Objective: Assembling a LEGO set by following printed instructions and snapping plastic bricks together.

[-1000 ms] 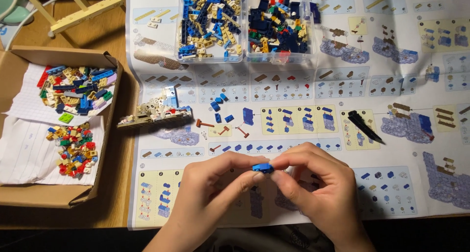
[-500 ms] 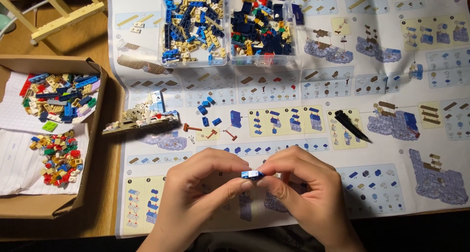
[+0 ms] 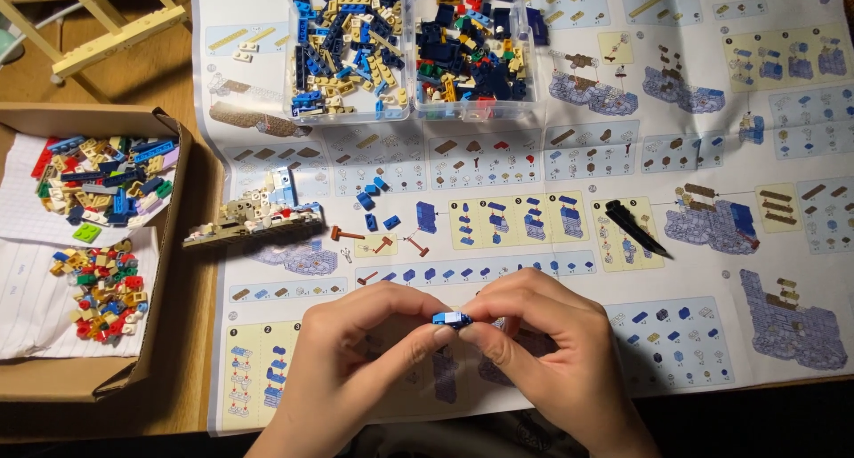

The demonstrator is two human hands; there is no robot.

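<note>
Head view: both hands [image 3: 454,351] on blue brick [image 3: 452,319]

An instruction sheet [image 3: 712,156] covers the desk [image 3: 169,84] across the middle and right of the frame, with two trays of bricks [image 3: 409,49] on its top centre. At the left edge a cardboard box [image 3: 169,245] holds loose bricks, a part-built model [image 3: 253,218] lies just right of it, and both hands [image 3: 463,360] meet at bottom centre over the sheet.

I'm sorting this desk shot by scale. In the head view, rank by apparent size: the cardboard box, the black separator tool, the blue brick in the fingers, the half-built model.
Largest to smallest:
1. cardboard box
2. half-built model
3. black separator tool
4. blue brick, pinched between left hand and right hand; nearest the camera, yet plainly smallest.
</note>
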